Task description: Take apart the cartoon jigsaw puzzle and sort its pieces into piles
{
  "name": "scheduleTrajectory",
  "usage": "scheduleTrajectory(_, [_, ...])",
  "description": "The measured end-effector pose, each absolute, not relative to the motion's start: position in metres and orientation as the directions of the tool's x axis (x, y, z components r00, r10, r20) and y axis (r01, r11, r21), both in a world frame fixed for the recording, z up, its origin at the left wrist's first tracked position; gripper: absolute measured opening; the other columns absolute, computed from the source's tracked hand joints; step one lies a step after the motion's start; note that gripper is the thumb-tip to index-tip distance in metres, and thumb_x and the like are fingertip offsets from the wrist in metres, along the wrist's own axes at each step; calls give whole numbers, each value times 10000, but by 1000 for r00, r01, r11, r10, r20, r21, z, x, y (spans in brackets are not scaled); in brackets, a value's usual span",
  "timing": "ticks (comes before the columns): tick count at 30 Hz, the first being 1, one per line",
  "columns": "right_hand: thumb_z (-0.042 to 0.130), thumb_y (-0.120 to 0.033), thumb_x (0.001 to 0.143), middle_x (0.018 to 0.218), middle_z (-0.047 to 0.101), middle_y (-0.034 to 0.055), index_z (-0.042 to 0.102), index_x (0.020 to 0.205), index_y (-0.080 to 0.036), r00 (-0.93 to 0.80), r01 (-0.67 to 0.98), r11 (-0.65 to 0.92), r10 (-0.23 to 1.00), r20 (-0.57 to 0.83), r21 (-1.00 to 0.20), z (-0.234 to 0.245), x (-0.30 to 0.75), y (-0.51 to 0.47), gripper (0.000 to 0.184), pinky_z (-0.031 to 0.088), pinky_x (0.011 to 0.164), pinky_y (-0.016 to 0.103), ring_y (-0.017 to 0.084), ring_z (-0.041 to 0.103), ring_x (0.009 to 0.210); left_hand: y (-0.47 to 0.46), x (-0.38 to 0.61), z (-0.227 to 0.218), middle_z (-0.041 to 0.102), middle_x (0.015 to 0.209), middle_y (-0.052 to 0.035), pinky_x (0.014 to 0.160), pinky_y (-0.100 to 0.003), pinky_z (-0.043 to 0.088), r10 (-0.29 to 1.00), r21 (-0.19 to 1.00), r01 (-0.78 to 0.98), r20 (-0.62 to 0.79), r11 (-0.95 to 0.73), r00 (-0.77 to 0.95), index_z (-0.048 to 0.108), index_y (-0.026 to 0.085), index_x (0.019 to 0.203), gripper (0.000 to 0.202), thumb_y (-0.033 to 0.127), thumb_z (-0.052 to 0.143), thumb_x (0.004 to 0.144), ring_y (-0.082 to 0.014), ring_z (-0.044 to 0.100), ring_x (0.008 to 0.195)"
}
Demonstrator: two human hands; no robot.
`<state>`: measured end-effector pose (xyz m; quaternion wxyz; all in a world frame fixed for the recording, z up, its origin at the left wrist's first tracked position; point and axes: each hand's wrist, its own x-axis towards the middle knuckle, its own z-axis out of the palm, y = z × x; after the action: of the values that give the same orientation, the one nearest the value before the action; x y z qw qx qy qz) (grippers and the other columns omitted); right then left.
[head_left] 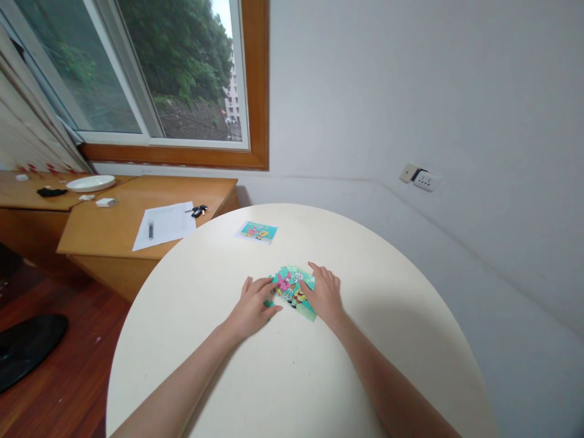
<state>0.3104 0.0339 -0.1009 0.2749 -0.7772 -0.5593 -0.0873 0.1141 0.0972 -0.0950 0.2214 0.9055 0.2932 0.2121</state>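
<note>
A small colourful cartoon jigsaw puzzle (292,287) lies on the round cream table (283,377). My left hand (252,307) rests flat against its left edge, fingers stretched onto the pieces. On the puzzle's right edge lies my right hand (325,292), its fingers spread and pressing down. Neither hand lifts anything. A small printed picture card (258,231) with the same cartoon lies farther back on the table, apart from both hands.
A wooden desk (118,231) stands to the left with a sheet of paper (165,224), a pen, keys (199,210), a white plate (90,182) and small items. Behind is a window (182,79). A wall socket (420,177) is at right. A dark object lies on the wooden floor.
</note>
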Motion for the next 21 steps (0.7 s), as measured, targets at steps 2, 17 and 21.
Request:
scheduleTrajectory(2, [543,-300,800,937,621,91,515,1171,-148,390,883,-208,824,410,-421,-100,312,35,402,404,784,339,223,562,885,98,114,-97,501,1253,-134,1071,-547,95,632,520,454,235,-724,738,492,196,1203,441,317,568,786,-255,421,1205])
scheduleTrajectory(17, [614,-463,662,691,667,48,601,722,-170,438,107,89,890,128,-990,-100,309,44,299,429,544,264,178,592,620,104,114,-98,482,1201,-118,971,-385,368,708,742,292,328,-603,626,495,184,1145,398,231,570,758,-226,455,1124])
scheduleTrajectory(21, [665,-483,639,722,669,52,612,758,-160,458,-48,154,882,115,-987,-93,296,41,348,430,560,258,167,583,630,108,119,-99,524,1145,-107,935,-376,388,854,906,151,302,-395,424,466,180,1132,441,306,613,735,-219,495,1081])
